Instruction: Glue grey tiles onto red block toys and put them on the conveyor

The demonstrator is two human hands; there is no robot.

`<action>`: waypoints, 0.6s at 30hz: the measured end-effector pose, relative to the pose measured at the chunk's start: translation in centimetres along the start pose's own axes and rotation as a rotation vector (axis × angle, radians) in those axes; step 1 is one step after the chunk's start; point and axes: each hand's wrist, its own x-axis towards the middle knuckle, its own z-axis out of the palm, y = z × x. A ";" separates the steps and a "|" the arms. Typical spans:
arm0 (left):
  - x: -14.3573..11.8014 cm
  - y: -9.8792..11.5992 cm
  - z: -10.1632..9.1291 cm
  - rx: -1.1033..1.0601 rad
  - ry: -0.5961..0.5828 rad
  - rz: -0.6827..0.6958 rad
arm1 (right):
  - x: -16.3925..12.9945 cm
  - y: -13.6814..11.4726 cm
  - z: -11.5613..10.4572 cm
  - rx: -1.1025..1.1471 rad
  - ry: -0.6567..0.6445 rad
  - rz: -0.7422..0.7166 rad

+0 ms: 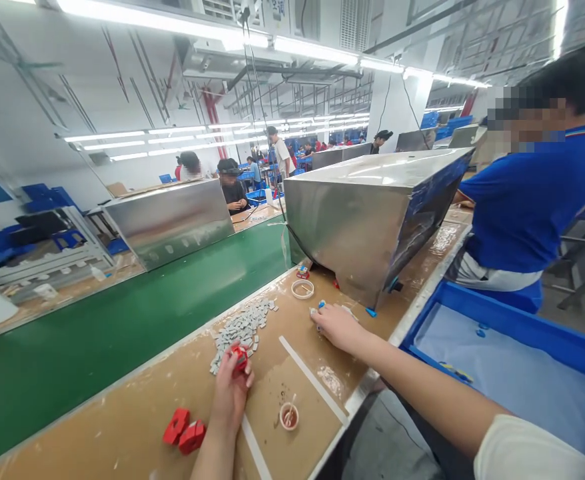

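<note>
My left hand (232,380) is closed around a red plastic part (241,359), which has a darker greyish area on its face. Just beyond it lies a heap of small grey rectangular pieces (242,328). Farther right, my right hand (337,327) reaches low over the tabletop with its fingers curled. By its fingertips are a small blue piece (321,304) and something greyish, too small to name; what the fingers grip is hidden. Two more red block-like parts (185,431) lie left of my left forearm. A small cup (289,417) with reddish contents and a stick stands between my arms.
A green conveyor belt (172,307) runs along the brown table (122,407). A large metal hood (347,220) stands ahead, with a round lid (302,289) before it. At right are a blue tray (512,360) and a person in blue (532,193).
</note>
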 end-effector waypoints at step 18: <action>0.0 0.4 -0.2 0.514 0.181 0.304 | 10.3 -10.6 4.1 2.037 -0.315 -0.264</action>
